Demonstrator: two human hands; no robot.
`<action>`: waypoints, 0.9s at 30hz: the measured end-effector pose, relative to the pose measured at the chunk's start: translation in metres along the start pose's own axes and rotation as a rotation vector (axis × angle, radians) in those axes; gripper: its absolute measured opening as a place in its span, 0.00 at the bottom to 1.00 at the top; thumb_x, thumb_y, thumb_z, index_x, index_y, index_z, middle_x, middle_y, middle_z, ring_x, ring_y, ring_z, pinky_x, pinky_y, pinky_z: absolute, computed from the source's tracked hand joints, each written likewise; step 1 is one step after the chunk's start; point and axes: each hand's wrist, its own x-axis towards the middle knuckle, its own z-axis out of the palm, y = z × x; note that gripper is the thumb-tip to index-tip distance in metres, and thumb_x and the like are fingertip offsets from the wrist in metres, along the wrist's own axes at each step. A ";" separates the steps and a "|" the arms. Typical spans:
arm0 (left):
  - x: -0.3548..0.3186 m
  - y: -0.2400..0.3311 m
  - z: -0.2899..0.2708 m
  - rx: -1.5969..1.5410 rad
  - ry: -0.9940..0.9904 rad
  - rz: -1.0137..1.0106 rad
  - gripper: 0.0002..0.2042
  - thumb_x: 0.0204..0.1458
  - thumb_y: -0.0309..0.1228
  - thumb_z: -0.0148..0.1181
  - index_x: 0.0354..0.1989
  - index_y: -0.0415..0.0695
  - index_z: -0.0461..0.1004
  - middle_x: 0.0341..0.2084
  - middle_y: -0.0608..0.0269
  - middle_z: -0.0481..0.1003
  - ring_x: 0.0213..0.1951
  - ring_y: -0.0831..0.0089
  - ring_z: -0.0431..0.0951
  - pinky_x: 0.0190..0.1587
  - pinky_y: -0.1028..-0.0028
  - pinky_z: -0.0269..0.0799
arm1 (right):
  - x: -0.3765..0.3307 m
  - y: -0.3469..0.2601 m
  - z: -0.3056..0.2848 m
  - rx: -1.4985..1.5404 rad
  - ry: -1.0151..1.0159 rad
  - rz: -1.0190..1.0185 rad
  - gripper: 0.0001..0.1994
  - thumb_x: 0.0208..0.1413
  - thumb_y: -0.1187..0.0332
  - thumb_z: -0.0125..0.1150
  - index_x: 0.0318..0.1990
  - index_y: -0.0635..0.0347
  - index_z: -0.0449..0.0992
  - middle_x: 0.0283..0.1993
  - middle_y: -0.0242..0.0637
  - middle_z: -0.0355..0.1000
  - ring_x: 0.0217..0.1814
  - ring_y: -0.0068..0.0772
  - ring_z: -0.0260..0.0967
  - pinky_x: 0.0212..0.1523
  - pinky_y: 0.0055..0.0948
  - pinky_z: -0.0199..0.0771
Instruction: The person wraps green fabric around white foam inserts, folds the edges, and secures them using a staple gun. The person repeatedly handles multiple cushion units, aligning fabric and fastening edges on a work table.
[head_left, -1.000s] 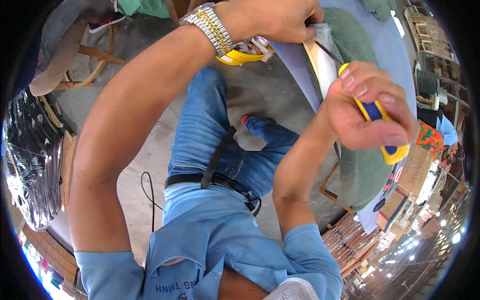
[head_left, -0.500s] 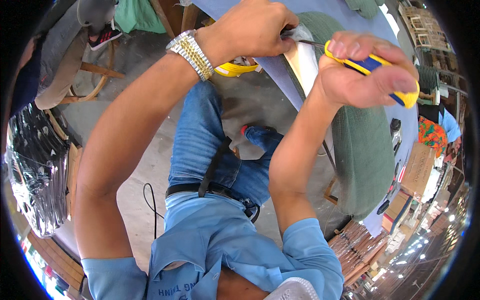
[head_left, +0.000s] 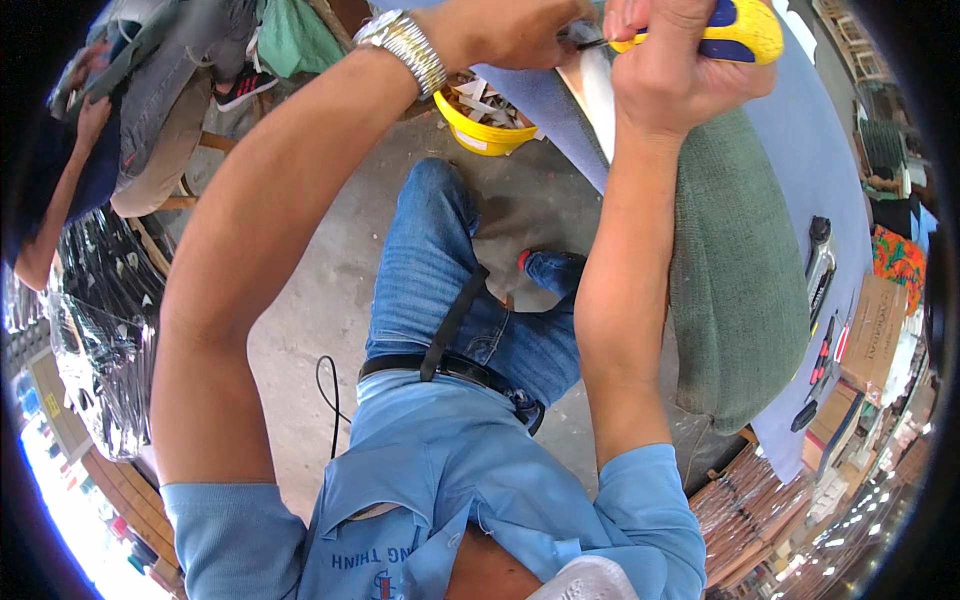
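Observation:
My right hand (head_left: 680, 60) is closed around a yellow and blue tool handle (head_left: 740, 25) at the top of the view, its metal tip pointing left toward my left hand. My left hand (head_left: 510, 30), with a metal watch (head_left: 405, 45) on the wrist, pinches something small at the tool's tip, right by the pale edge (head_left: 600, 95) of a green upholstered cushion (head_left: 740, 270). What the left fingers pinch is too hidden to name. The cushion lies on a blue-grey covered table (head_left: 820, 170).
A yellow bucket (head_left: 490, 130) with scraps stands on the concrete floor (head_left: 310, 310) beyond my knees. Hand tools (head_left: 820, 270) and a cardboard box (head_left: 880, 330) lie on the table at right. Another person's arm (head_left: 60, 190) and stacked clothing are at upper left. A black cable (head_left: 330, 400) trails on the floor.
Both hands have risen toward the top of the view and come together. The tool tip now meets my left fingers at the cushion's edge. The bucket has come into fuller view.

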 end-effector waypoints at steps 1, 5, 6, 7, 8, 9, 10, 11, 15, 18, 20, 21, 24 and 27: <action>0.005 -0.004 0.001 0.026 -0.009 0.009 0.09 0.46 0.30 0.66 0.36 0.45 0.82 0.27 0.43 0.81 0.32 0.42 0.81 0.36 0.51 0.78 | 0.000 0.000 0.000 -0.007 -0.006 0.013 0.09 0.69 0.68 0.60 0.36 0.58 0.69 0.20 0.28 0.65 0.15 0.16 0.59 0.15 0.20 0.57; 0.026 -0.009 0.022 -0.052 0.033 0.119 0.09 0.45 0.30 0.67 0.35 0.44 0.83 0.28 0.44 0.81 0.33 0.43 0.82 0.37 0.53 0.78 | 0.007 -0.012 -0.006 0.028 0.010 0.100 0.12 0.69 0.65 0.61 0.32 0.57 0.70 0.17 0.27 0.63 0.12 0.17 0.58 0.12 0.20 0.56; 0.012 -0.009 0.004 -0.035 0.062 0.097 0.09 0.45 0.30 0.67 0.35 0.44 0.83 0.28 0.44 0.81 0.34 0.43 0.82 0.37 0.54 0.78 | 0.011 -0.024 0.012 0.076 0.032 0.157 0.13 0.69 0.65 0.61 0.31 0.57 0.71 0.16 0.27 0.62 0.11 0.18 0.57 0.11 0.20 0.55; 0.008 -0.009 -0.006 -0.040 -0.009 0.068 0.08 0.44 0.30 0.67 0.34 0.44 0.83 0.29 0.44 0.81 0.34 0.43 0.81 0.36 0.54 0.77 | 0.012 -0.025 0.014 0.083 -0.006 0.176 0.14 0.69 0.64 0.62 0.29 0.56 0.71 0.16 0.27 0.62 0.11 0.18 0.57 0.11 0.20 0.56; 0.011 -0.013 -0.003 -0.035 0.009 0.086 0.09 0.44 0.30 0.67 0.34 0.44 0.83 0.29 0.43 0.81 0.34 0.43 0.81 0.36 0.54 0.77 | 0.013 -0.025 0.015 0.082 -0.011 0.174 0.15 0.68 0.64 0.62 0.27 0.56 0.71 0.15 0.27 0.62 0.11 0.18 0.57 0.11 0.20 0.56; 0.014 -0.018 0.002 -0.028 0.028 0.102 0.09 0.44 0.30 0.67 0.34 0.43 0.83 0.29 0.43 0.81 0.34 0.44 0.81 0.36 0.54 0.77 | 0.013 -0.026 0.016 0.082 -0.015 0.174 0.16 0.68 0.63 0.63 0.26 0.56 0.71 0.15 0.28 0.61 0.11 0.18 0.57 0.11 0.20 0.56; 0.015 -0.021 0.005 -0.020 0.047 0.115 0.09 0.44 0.30 0.67 0.34 0.43 0.83 0.29 0.43 0.81 0.35 0.44 0.81 0.36 0.54 0.77 | 0.012 -0.027 0.017 0.081 -0.019 0.178 0.18 0.68 0.63 0.63 0.24 0.56 0.71 0.15 0.28 0.61 0.11 0.19 0.57 0.11 0.20 0.56; 0.017 -0.021 0.003 -0.036 0.041 0.113 0.09 0.44 0.30 0.67 0.34 0.43 0.83 0.29 0.43 0.81 0.35 0.44 0.81 0.37 0.54 0.77 | 0.012 -0.026 0.015 0.070 -0.014 0.156 0.18 0.68 0.62 0.63 0.24 0.56 0.71 0.15 0.28 0.61 0.11 0.19 0.57 0.11 0.20 0.56; 0.016 -0.010 -0.008 -0.022 0.001 0.072 0.09 0.43 0.30 0.67 0.34 0.42 0.83 0.29 0.43 0.81 0.35 0.44 0.82 0.38 0.55 0.78 | 0.010 -0.013 0.003 0.105 -0.007 0.098 0.18 0.69 0.61 0.60 0.26 0.57 0.71 0.15 0.29 0.61 0.11 0.20 0.56 0.11 0.21 0.57; 0.013 -0.013 -0.007 -0.042 0.032 0.091 0.10 0.42 0.30 0.67 0.33 0.42 0.83 0.29 0.43 0.81 0.35 0.44 0.81 0.38 0.55 0.77 | 0.014 -0.021 0.005 0.107 -0.016 0.156 0.18 0.70 0.60 0.58 0.27 0.57 0.70 0.15 0.29 0.60 0.11 0.21 0.56 0.12 0.22 0.58; 0.014 -0.017 -0.002 -0.061 0.038 0.100 0.10 0.41 0.30 0.66 0.33 0.42 0.83 0.29 0.43 0.81 0.35 0.44 0.81 0.39 0.54 0.77 | 0.016 -0.018 0.008 0.095 0.036 0.187 0.18 0.70 0.59 0.59 0.27 0.57 0.70 0.15 0.28 0.59 0.11 0.21 0.57 0.11 0.22 0.58; 0.018 -0.019 0.000 -0.058 0.022 0.090 0.10 0.41 0.30 0.66 0.33 0.42 0.83 0.29 0.44 0.81 0.35 0.44 0.82 0.39 0.54 0.77 | 0.016 -0.015 0.008 0.087 0.077 0.196 0.18 0.70 0.59 0.59 0.27 0.57 0.70 0.15 0.28 0.59 0.10 0.20 0.57 0.11 0.22 0.59; 0.018 -0.021 -0.001 -0.049 0.013 0.102 0.09 0.42 0.30 0.66 0.32 0.42 0.83 0.29 0.44 0.81 0.35 0.44 0.82 0.39 0.54 0.77 | 0.020 -0.019 0.013 -0.002 0.071 0.203 0.19 0.70 0.59 0.60 0.25 0.56 0.70 0.14 0.27 0.60 0.10 0.20 0.57 0.10 0.21 0.58; 0.013 -0.016 -0.007 -0.039 0.022 0.073 0.09 0.44 0.31 0.66 0.32 0.41 0.83 0.30 0.43 0.81 0.35 0.45 0.82 0.38 0.54 0.77 | 0.022 -0.016 0.010 0.024 0.038 0.172 0.19 0.69 0.60 0.61 0.24 0.55 0.69 0.14 0.27 0.61 0.10 0.19 0.57 0.10 0.20 0.58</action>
